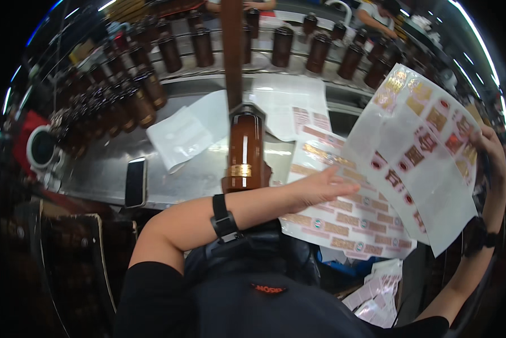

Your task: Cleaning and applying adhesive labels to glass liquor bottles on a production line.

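Note:
My right hand [489, 149] grips the right edge of a large white sticker sheet [377, 135] with red and gold labels, holding it raised and tilted. My left hand [323, 188] reaches across to the right, fingers stretched out, over a second sheet of stickers [326, 217] printed with gold strips and small green round marks. Whether its fingertips touch that sheet I cannot tell. Left of this hand, a glossy brown bottle [246, 138] with a gold band lies on a brown support [230, 183], its cap end away from me.
Rows of brown bottles [202, 48] line the conveyor behind the metal bench [112, 174], with more grouped at left [129, 107]. White sheets [191, 127], a phone [135, 181] and a round white-rimmed object [41, 146] lie leftward. Used sticker backing [377, 293] hangs below. People work at the far side.

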Tool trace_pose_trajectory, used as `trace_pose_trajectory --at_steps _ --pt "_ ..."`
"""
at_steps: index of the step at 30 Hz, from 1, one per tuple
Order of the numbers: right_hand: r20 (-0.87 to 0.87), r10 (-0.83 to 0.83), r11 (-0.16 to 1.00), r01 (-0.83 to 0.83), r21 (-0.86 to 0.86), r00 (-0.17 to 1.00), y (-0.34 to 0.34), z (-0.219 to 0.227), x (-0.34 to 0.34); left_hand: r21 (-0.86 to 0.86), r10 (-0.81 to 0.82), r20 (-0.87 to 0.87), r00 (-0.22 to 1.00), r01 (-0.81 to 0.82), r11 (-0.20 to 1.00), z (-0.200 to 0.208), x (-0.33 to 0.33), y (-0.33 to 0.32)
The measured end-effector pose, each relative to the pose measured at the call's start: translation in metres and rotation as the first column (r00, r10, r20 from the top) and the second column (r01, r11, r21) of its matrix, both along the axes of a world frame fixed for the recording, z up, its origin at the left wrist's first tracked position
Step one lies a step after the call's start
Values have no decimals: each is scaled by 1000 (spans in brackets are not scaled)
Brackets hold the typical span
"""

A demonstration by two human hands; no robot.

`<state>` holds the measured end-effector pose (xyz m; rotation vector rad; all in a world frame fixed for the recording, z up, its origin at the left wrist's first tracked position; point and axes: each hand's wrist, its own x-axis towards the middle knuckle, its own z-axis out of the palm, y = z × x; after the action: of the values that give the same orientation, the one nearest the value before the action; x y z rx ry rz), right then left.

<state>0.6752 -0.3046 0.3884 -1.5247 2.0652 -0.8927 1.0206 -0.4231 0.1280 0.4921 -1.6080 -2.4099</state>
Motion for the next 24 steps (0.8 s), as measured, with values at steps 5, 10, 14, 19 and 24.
trace_pose_trajectory --at_steps 5,10,14,19,24 --pt "-12 209 975 -208 74 978 -52 2 23 -52 92 14 996 -91 994 10 46 -2" --pt "-49 204 975 -198 104 978 -104 -10 46 -151 124 -22 992 -126 981 24 116 -12" --pt "-47 250 959 -241 149 967 -158 -29 71 -245 261 -96 961 -277 929 33 167 -28" --pt "28 377 917 -378 129 926 -225 -33 94 -236 537 -161 828 -560 794 35 223 -46" --pt "106 352 905 -367 214 930 -298 -41 95 -240 703 -129 699 -710 662 25 263 -58"
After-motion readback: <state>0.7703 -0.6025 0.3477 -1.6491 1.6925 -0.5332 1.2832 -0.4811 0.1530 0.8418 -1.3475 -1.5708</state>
